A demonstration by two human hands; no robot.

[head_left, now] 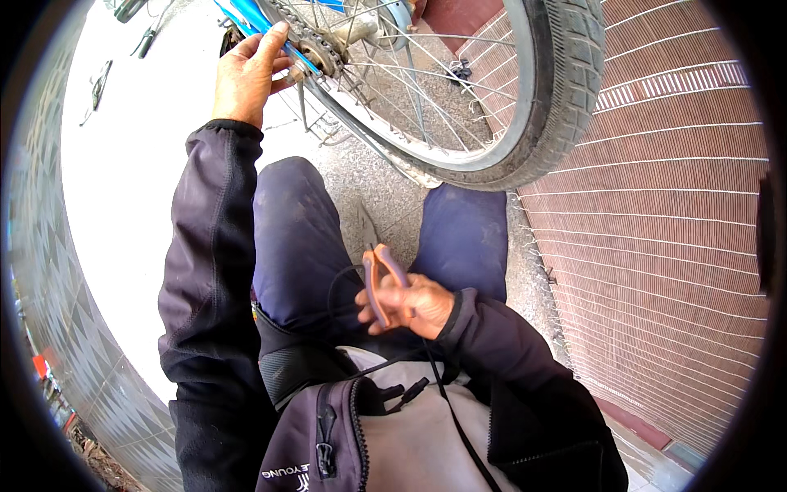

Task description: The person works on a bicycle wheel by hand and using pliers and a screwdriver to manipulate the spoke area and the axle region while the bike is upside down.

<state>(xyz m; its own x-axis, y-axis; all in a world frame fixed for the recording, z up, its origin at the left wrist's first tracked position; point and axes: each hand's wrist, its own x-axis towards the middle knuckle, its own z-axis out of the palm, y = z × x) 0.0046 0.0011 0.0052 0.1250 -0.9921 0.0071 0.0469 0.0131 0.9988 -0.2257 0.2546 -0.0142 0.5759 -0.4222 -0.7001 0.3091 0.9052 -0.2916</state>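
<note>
My left hand (246, 80) is closed around the blue bicycle frame (256, 18), its thumb lying on the tube end beside the wheel axle. Next to it a chain (299, 25) runs over the sprocket (325, 57) at the hub. The spoked bicycle wheel (566, 90) with its black knobbly tyre stands at the upper middle, just past my knees. Between my thighs my right hand (422, 305) grips long-nose pliers (379, 279) by their orange and grey handles. Their jaws point forward, apart from the wheel.
To the right hangs or stands a ribbed brown mat (656, 213) with white stitching. Several thin tools (147, 43) lie on the bright floor at the upper left. Patterned grey tiles (61, 271) run along the left edge. A black cord (443, 385) hangs down my jacket front.
</note>
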